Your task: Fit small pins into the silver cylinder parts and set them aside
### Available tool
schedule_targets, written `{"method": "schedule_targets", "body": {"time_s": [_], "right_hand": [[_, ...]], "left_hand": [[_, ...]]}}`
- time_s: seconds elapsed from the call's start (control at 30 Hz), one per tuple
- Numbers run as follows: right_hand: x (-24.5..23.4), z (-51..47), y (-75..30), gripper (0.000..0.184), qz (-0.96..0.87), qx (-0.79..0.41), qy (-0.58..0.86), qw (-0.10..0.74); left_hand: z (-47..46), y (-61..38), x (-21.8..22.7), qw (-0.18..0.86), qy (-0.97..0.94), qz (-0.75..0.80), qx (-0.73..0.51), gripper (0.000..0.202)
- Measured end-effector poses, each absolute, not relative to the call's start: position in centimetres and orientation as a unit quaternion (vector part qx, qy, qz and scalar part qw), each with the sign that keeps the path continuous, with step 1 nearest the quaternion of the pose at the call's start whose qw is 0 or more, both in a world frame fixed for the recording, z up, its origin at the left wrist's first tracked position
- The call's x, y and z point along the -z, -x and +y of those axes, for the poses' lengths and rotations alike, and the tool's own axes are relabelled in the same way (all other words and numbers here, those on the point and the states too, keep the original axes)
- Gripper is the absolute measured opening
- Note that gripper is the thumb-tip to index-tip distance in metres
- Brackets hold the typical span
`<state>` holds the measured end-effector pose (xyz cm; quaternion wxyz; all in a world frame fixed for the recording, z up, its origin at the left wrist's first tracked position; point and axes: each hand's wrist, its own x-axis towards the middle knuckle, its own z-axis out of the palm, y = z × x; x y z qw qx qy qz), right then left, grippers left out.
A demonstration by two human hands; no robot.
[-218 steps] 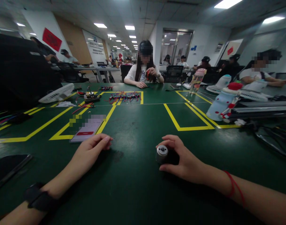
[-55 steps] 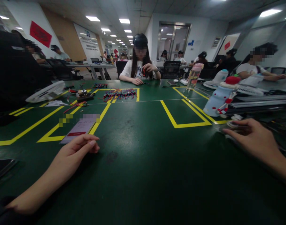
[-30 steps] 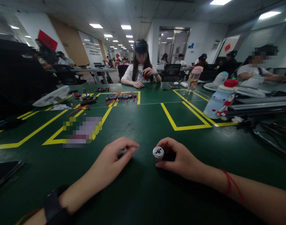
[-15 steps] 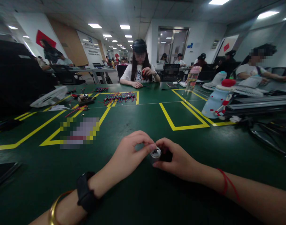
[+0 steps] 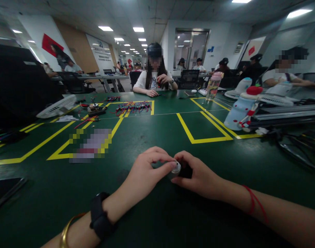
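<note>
A small silver metal cylinder (image 5: 175, 169), which looks like a little motor, stands upright on the green table in front of me. My right hand (image 5: 192, 174) grips it from the right side, thumb at the near side and fingers at the far side. Over its top face, the thumb and index finger of my left hand (image 5: 149, 167) come together in a pinch at the left edge. Whatever sits between those fingertips is too small to make out. The left fingertips cover part of the top face.
The green table (image 5: 144, 134) carries yellow tape lines. Bundled wires (image 5: 134, 107) lie at the back left, a white fan (image 5: 58, 106) beyond. A blue bottle (image 5: 237, 113), a clear pink-lidded bottle (image 5: 214, 86) and black cables stand right. A co-worker (image 5: 154, 74) sits opposite.
My left thumb and fingertips now cover more of the cylinder's top, where dark holes showed before. My right hand keeps its grip. The whole view has shifted slightly.
</note>
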<state>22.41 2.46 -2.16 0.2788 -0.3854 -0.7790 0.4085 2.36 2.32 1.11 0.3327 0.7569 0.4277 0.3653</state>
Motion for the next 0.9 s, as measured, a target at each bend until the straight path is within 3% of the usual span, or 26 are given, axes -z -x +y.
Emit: {"method": "schedule_targets", "body": {"time_s": [0.13,0.43,0.7,0.9], "right_hand": [[1.9,2.5,-22.9,0.039,-0.787,-0.377,0.403,0.275],[2.1,2.9,-23.7,0.038,-0.787,-0.35,0.427,0.275],[1.7,2.8,-24.4,0.036,-0.781,-0.328,0.438,0.302],[0.4,4.2,-33.9,0.059,-0.687,-0.166,0.626,0.33]], "left_hand": [[2.5,-1.4,-0.6,0.307,-0.74,0.455,-0.389,0.014],[2.6,-0.6,2.6,0.174,-0.849,0.448,-0.22,0.012],[2.9,2.8,0.5,0.274,-0.766,0.5,-0.295,0.024],[2.3,10.0,0.5,0.303,-0.61,0.641,-0.354,0.028]]}}
